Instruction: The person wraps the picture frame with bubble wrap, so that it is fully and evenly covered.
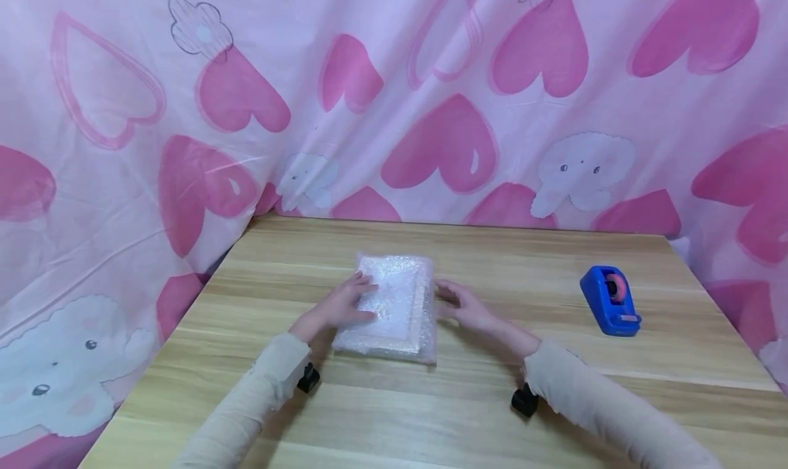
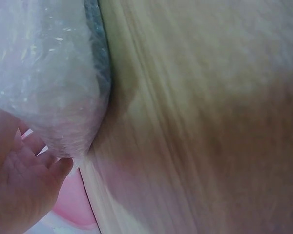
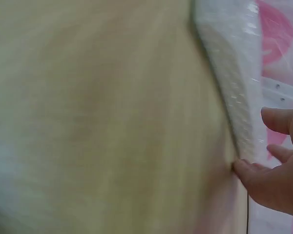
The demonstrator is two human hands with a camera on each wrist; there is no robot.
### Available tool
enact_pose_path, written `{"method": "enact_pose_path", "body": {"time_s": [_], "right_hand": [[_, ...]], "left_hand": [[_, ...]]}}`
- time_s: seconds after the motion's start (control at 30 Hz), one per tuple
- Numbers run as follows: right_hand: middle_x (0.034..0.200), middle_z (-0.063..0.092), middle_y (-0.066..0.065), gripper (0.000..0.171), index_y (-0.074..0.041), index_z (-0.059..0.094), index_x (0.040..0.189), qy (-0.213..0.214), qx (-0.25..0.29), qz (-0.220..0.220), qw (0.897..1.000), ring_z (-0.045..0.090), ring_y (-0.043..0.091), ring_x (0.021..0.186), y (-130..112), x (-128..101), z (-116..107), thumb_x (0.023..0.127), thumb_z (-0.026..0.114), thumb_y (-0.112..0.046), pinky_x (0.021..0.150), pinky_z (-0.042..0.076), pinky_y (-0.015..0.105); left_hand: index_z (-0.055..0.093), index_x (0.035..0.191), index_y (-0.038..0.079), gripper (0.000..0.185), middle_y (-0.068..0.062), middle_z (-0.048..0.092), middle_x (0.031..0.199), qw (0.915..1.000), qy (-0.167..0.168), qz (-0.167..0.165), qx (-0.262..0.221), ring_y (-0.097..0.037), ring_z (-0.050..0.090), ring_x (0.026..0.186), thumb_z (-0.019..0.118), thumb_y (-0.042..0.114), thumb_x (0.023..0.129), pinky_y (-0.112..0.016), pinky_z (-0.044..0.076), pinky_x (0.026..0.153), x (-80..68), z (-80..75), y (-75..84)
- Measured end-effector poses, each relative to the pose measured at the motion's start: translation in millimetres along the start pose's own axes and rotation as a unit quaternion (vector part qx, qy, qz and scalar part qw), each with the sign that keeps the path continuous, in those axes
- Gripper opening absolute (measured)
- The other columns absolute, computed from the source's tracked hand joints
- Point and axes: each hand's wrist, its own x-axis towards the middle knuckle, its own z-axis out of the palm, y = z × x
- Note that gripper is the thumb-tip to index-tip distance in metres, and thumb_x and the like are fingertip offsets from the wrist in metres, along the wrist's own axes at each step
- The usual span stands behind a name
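Only the head view shows the blue tape dispenser (image 1: 609, 301) well right on the worktop (image 1: 492, 400), where the left hand (image 1: 343, 305) lies flat on the bubble-wrapped parcel (image 1: 394, 306) and the right hand (image 1: 463, 305), loosely open, touches its edge, which the wrist views show close up.

Both wrist views are blurring the bench (image 2: 200, 122) grain into streaks. The bubble-wrapped package (image 1: 394, 305) is hiding whatever it is wrapping. The left hand (image 2: 14, 190) is being cut off by the picture's edge, as is the right hand (image 3: 278, 180). The tape dispenser's (image 1: 609, 299) label is reading too small.
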Motion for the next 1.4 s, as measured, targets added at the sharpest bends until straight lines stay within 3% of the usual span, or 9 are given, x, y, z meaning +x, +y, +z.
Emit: {"method": "enact_pose_path", "body": {"time_s": [0.17, 0.3, 0.47, 0.67, 0.8, 0.97, 1.13, 1.23, 1.4], "right_hand": [[0.145, 0.016, 0.026, 0.068, 0.010, 0.020, 0.138, -0.011, 0.039, -0.020, 0.999, 0.018, 0.039, 0.133, 7.2, -4.1, 8.7, 0.082, 0.058, 0.002, 0.108, 0.018, 0.045], [0.148, 0.006, 0.023, 0.069, 0.009, 0.021, 0.139, 0.005, 0.038, -0.013, 0.999, 0.010, 0.036, 0.135, 9.3, -2.8, 14.2, 0.082, 0.059, 0.001, 0.109, 0.012, 0.042], [0.149, 0.004, 0.021, 0.071, 0.009, 0.019, 0.139, 0.031, 0.036, -0.014, 0.999, 0.006, 0.032, 0.136, 8.1, 2.7, 23.7, 0.082, 0.061, 0.000, 0.110, 0.010, 0.039], [0.147, 0.010, 0.024, 0.071, 0.009, 0.026, 0.137, 0.086, -0.046, -0.019, 0.995, 0.011, 0.034, 0.136, 0.6, 7.3, 36.7, 0.081, 0.066, -0.006, 0.110, 0.012, 0.041], [0.147, 0.011, 0.025, 0.071, 0.008, 0.027, 0.138, 0.093, -0.101, -0.011, 0.990, 0.011, 0.033, 0.136, -3.5, 9.5, 41.2, 0.082, 0.066, -0.011, 0.110, 0.012, 0.043], [0.147, 0.009, 0.026, 0.071, 0.009, 0.028, 0.137, 0.078, -0.170, -0.014, 0.982, 0.011, 0.034, 0.135, -11.9, 13.1, 40.7, 0.082, 0.066, -0.015, 0.110, 0.014, 0.044], [0.144, 0.014, 0.029, 0.069, 0.015, 0.030, 0.132, 0.048, -0.212, -0.037, 0.975, 0.016, 0.039, 0.133, -23.3, 15.3, 36.7, 0.081, 0.066, -0.013, 0.109, 0.017, 0.046], [0.146, 0.011, 0.027, 0.069, 0.014, 0.027, 0.134, 0.012, -0.197, -0.039, 0.979, 0.011, 0.039, 0.134, -22.9, 13.8, 31.3, 0.083, 0.064, -0.013, 0.109, 0.013, 0.048], [0.151, 0.000, 0.013, 0.077, 0.001, 0.023, 0.141, -0.068, -0.135, -0.001, 0.989, -0.005, 0.030, 0.137, -17.3, 11.2, 18.8, 0.081, 0.067, -0.018, 0.110, 0.001, 0.048]], "left_hand": [[0.048, 0.128, 0.000, 0.062, -0.022, 0.031, 0.141, 1.0000, -0.001, 0.000, -0.004, -0.039, 0.016, 0.134, 0.071, 0.024, 0.076, -0.056, 0.015, 0.106, 1.5, 1.8, -0.5], [0.046, 0.129, -0.001, 0.063, -0.022, 0.030, 0.142, 0.9998, 0.004, 0.002, -0.018, -0.039, 0.015, 0.134, 0.072, 0.022, 0.076, -0.056, 0.015, 0.106, 1.1, 2.7, -0.8], [0.037, 0.136, -0.001, 0.074, -0.022, 0.016, 0.147, 0.9989, 0.010, -0.012, -0.044, -0.037, 0.011, 0.136, 0.073, 0.020, 0.074, -0.052, 0.015, 0.107, 1.6, 2.9, -1.1], [0.022, 0.142, 0.002, 0.088, -0.021, -0.005, 0.149, 0.9970, 0.008, -0.035, -0.069, -0.034, 0.007, 0.136, 0.074, 0.019, 0.074, -0.044, 0.018, 0.108, 3.3, 4.5, -1.8], [0.016, 0.144, 0.003, 0.094, -0.022, -0.009, 0.148, 0.9969, 0.020, -0.025, -0.072, -0.035, 0.005, 0.136, 0.075, 0.017, 0.072, -0.044, 0.017, 0.108, 3.3, 5.2, -2.8], [0.032, 0.139, 0.004, 0.078, -0.019, 0.008, 0.149, 0.9975, 0.017, 0.014, -0.068, -0.039, 0.004, 0.135, 0.073, 0.013, 0.074, -0.053, 0.014, 0.107, 2.6, 4.4, -3.0], [0.049, 0.129, 0.007, 0.056, -0.017, 0.027, 0.144, 0.9983, -0.007, 0.014, -0.056, -0.044, 0.003, 0.134, 0.070, 0.015, 0.077, -0.063, 0.010, 0.103, 2.1, 2.0, -1.4], [0.051, 0.127, 0.005, 0.054, -0.018, 0.030, 0.142, 0.9990, -0.012, 0.013, -0.042, -0.046, 0.005, 0.133, 0.070, 0.016, 0.077, -0.063, 0.013, 0.102, 2.5, 0.7, 0.0], [0.052, 0.126, 0.004, 0.054, -0.018, 0.031, 0.142, 0.9994, -0.011, 0.012, -0.030, -0.045, 0.007, 0.133, 0.071, 0.018, 0.077, -0.061, 0.014, 0.103, 3.3, 0.4, 0.9]]}}
